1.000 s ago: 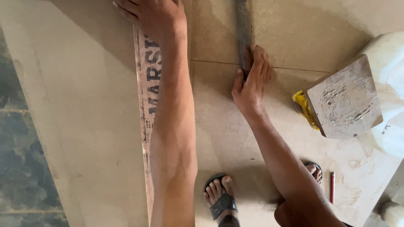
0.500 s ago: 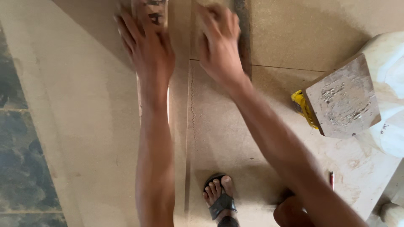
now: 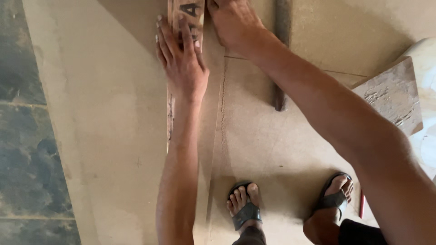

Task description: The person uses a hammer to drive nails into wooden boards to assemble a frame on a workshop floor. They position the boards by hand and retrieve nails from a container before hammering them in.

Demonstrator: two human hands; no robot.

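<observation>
My left hand [image 3: 181, 63] lies flat, fingers spread, on a narrow wooden strip [image 3: 170, 119] with dark printed letters. The strip runs along the edge of a large beige tile [image 3: 113, 113]. My right hand [image 3: 234, 22] presses palm down on the neighbouring beige tile [image 3: 254, 136] at the top of the view, just right of the strip; its fingertips are cut off by the frame edge. A dark flat bar [image 3: 280, 68] lies on that tile right of my right hand, apart from it.
My two feet in dark sandals [image 3: 245, 208] [image 3: 335, 196] stand on the tile at the bottom. A mortar-stained wooden float [image 3: 393, 97] rests on a white bucket [image 3: 424, 59] at right. A red pencil [image 3: 362, 206] lies by the right foot. Dark stone floor [image 3: 22, 136] is at left.
My right hand has left the dark bar and moved left onto the tile beside the strip. My left hand has come down the strip, and the view has shifted toward my feet.
</observation>
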